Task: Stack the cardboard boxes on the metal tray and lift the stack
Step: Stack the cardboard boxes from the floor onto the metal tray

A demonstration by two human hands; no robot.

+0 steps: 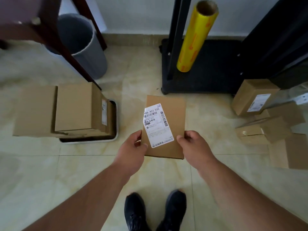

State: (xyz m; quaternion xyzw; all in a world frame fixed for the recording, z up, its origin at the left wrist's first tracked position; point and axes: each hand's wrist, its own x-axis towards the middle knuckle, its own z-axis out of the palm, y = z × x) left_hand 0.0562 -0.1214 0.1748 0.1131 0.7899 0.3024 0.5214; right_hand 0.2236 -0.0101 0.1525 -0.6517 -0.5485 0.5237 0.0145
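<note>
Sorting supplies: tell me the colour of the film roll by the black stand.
Yellow with orange print, head view.

Bare floor (133, 100) lies between tray stack (73, 107) and black stand (208, 67).

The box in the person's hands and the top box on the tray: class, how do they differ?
The held box is gripped by the left hand and the right hand above the floor; the top box rests on the stack on the metal tray. The held box shows a white label upward; the top box's upper face is plain. Both are brown cardboard.
</note>
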